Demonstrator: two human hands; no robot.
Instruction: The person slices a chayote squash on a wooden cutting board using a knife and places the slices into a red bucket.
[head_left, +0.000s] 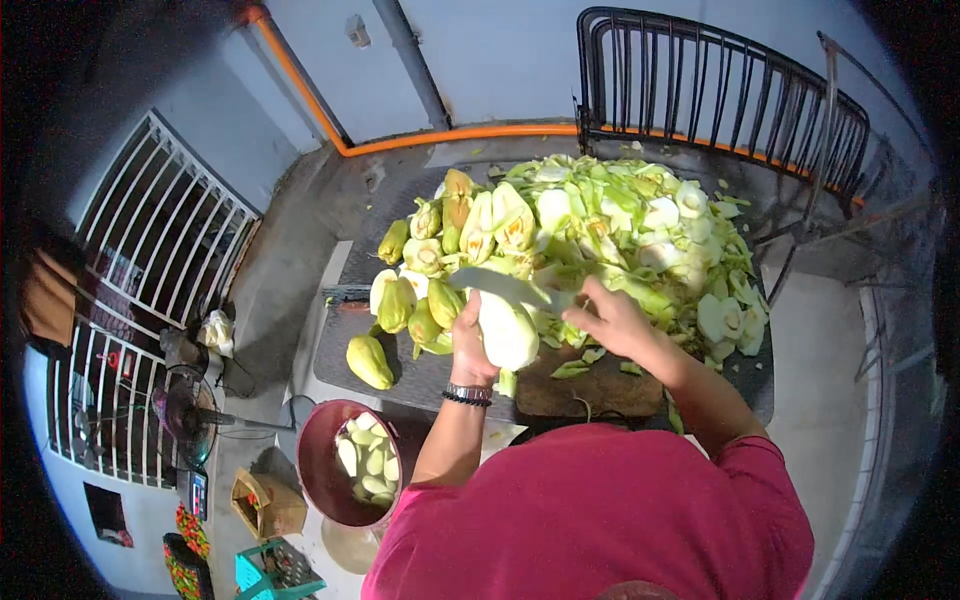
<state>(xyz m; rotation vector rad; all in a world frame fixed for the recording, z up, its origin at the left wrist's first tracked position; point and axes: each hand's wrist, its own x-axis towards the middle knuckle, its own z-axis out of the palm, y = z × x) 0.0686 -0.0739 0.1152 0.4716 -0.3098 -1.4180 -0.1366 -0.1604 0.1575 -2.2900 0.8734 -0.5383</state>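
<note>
My left hand (472, 345) is closed around a large, pale peeled chayote (507, 331), held upright over the near part of the table. My right hand (611, 319) grips a broad knife (499, 285) whose blade lies across the upper end of that piece. Beneath and to the right is a wooden cutting board (590, 386) with green scraps. Unpeeled chayotes (395, 305) lie left of my left hand, one (369, 362) a little apart. Beyond my hands rises a big heap of green peelings and pale offcuts (622, 217).
A dark red bucket (309, 457) with peeled pieces in liquid stands at the lower left. Near it are a cardboard box (281, 510), a turquoise plastic stool (255, 574) and a fan (184, 416). Black metal railings (720, 90) lean behind the patterned table (334, 356).
</note>
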